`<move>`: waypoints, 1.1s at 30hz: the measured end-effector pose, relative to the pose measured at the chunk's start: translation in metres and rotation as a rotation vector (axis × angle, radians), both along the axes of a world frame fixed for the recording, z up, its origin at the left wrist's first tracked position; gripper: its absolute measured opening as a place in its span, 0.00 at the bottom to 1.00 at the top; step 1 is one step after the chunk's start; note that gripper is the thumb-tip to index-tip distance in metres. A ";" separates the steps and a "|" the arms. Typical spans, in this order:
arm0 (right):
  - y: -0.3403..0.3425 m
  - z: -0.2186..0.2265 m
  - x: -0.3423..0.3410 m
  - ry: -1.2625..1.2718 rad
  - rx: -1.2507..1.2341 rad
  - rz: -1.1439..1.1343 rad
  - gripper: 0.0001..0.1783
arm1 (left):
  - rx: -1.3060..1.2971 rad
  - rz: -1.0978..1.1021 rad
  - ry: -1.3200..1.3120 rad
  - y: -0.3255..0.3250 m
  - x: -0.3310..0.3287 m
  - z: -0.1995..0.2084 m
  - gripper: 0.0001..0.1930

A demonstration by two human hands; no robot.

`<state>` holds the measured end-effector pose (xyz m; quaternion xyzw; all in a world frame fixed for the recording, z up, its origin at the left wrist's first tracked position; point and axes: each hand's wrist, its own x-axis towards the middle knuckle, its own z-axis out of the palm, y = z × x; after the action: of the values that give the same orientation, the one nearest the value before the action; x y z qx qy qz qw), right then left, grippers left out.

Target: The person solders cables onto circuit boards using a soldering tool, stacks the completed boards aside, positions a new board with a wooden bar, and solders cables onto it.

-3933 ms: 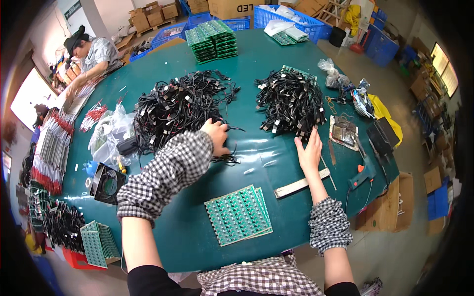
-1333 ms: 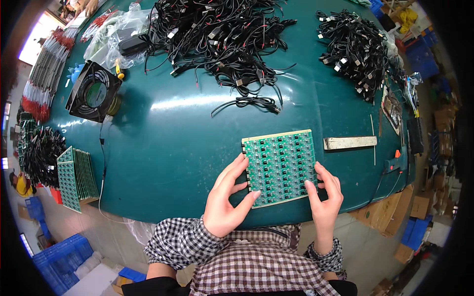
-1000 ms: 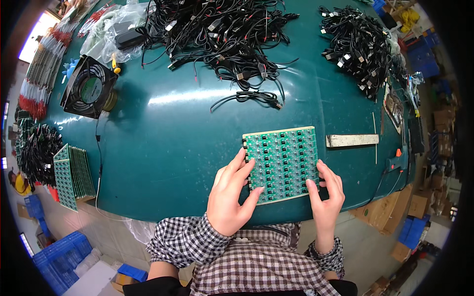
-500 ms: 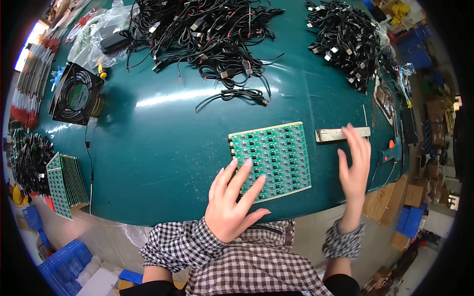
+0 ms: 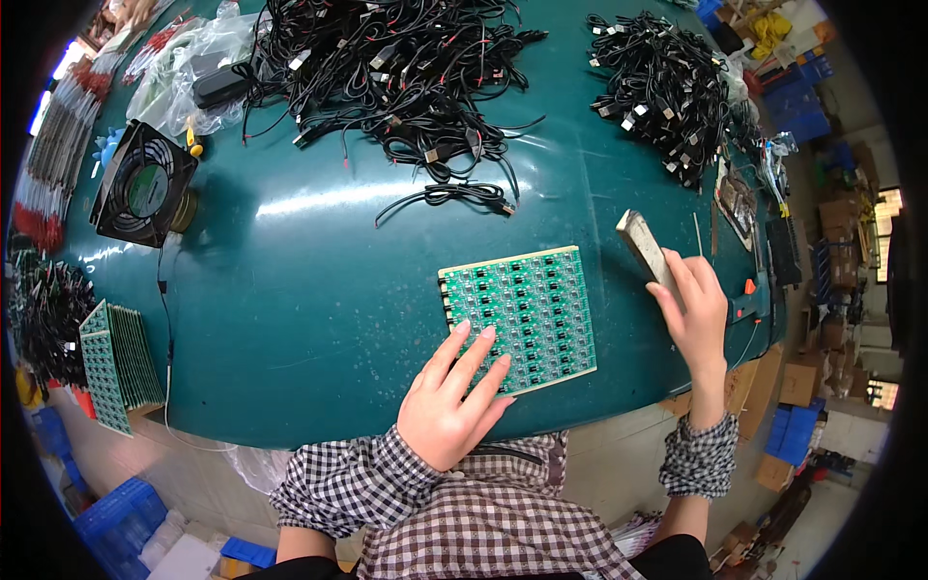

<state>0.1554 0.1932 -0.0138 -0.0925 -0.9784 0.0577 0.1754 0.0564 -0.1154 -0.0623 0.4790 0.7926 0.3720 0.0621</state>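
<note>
Two hands | left hand (image 5: 447, 406) flat, fingers spread on green circuit panel (image 5: 517, 317) | right hand (image 5: 694, 311) fingers clamped on bar (image 5: 644, 249)

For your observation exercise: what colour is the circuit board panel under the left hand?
Green, with small dark components; the circuit board panel shows best in the head view.

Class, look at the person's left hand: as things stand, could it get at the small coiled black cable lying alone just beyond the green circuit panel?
Probably yes. The left hand rests on the green circuit panel, and only bare table lies between the panel and the coiled cable.
</note>
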 end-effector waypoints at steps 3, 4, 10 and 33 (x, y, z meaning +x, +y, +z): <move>-0.045 0.010 -0.009 0.052 -0.139 -0.046 0.22 | -0.015 0.001 0.011 -0.001 0.001 -0.001 0.24; -0.058 0.013 -0.012 0.049 -0.169 -0.044 0.22 | -0.011 0.002 0.018 -0.002 0.001 -0.001 0.24; -0.101 0.004 -0.033 -0.092 -0.246 -0.070 0.20 | 0.003 -0.002 0.020 -0.001 0.001 -0.002 0.24; -0.105 -0.002 -0.044 -0.086 -0.507 -0.185 0.23 | -0.011 0.007 0.022 -0.004 0.001 -0.006 0.24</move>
<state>0.1117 0.0882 -0.0153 -0.2250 -0.9266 0.2807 0.1094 0.0572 -0.1198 -0.0683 0.4801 0.7969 0.3626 0.0547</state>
